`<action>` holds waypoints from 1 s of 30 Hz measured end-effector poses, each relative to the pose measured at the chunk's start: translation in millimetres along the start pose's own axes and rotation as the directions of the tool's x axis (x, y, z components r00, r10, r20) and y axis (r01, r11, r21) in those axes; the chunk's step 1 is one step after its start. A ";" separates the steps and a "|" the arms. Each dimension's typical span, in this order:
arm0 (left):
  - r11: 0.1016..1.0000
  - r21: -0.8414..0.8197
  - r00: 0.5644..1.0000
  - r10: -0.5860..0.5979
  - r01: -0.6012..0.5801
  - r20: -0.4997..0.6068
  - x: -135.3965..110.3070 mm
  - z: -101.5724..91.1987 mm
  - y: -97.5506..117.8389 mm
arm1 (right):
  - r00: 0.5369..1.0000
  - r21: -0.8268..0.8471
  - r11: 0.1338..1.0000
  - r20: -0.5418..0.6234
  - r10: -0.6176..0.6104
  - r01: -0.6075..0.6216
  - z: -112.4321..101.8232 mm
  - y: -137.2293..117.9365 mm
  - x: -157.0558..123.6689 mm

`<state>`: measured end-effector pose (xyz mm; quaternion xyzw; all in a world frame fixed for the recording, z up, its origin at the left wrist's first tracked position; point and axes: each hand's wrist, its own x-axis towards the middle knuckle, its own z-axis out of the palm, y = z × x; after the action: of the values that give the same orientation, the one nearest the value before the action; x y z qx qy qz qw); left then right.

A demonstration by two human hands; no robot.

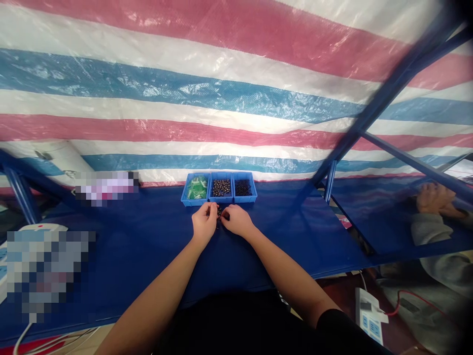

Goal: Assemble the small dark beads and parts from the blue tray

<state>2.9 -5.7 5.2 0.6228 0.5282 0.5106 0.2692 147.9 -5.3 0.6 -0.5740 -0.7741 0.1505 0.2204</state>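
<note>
My left hand (204, 223) is closed in a pinch in front of the bins, and whatever its fingers hold is too small to make out. Close beside it, my right hand (237, 220) is closed too, fingertips together at some small dark pieces (219, 213) between the hands. Just beyond stand three blue bins side by side. The left bin (195, 202) contains green and clear pieces (197, 187). In the middle one (220, 200) lie small brass-and-black parts (221, 187). The right bin (244, 199) has small black parts (243, 187).
The bins stand at the back of a blue-covered table (288, 236), before a striped tarp (221, 118). Blue metal posts (330, 182) rise at the sides. Power strips lie at left (44, 228) and lower right (369, 315). Another person's hands (436, 198) are at far right.
</note>
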 end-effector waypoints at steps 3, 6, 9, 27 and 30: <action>1.000 0.004 1.000 -0.009 0.009 0.003 -0.3 -0.5 0.5 | 0.999 0.105 0.994 -0.040 0.001 0.003 -0.3 2.0 0.6; 1.000 0.021 1.000 -0.009 0.009 0.004 -0.4 -1.4 1.5 | 0.992 0.308 0.951 -0.121 0.039 0.000 -1.5 4.9 1.6; 0.999 0.046 0.999 0.023 -0.024 0.024 -0.5 -0.9 2.4 | 0.970 0.524 0.852 -0.202 0.133 -0.008 -0.4 8.5 4.4; 0.989 0.089 0.979 0.098 -0.115 0.179 -0.4 5.7 0.2 | 0.964 0.840 0.541 -0.166 0.207 0.029 5.7 17.0 11.5; 0.986 0.120 0.982 0.094 -0.114 0.165 0.1 6.2 -1.0 | 0.961 0.851 0.526 -0.156 0.227 0.014 5.5 18.2 11.8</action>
<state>8.1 -4.0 2.3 0.7043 0.5038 0.4376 0.2424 157.2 11.4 -10.9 -0.4561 -0.5337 0.4462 0.5551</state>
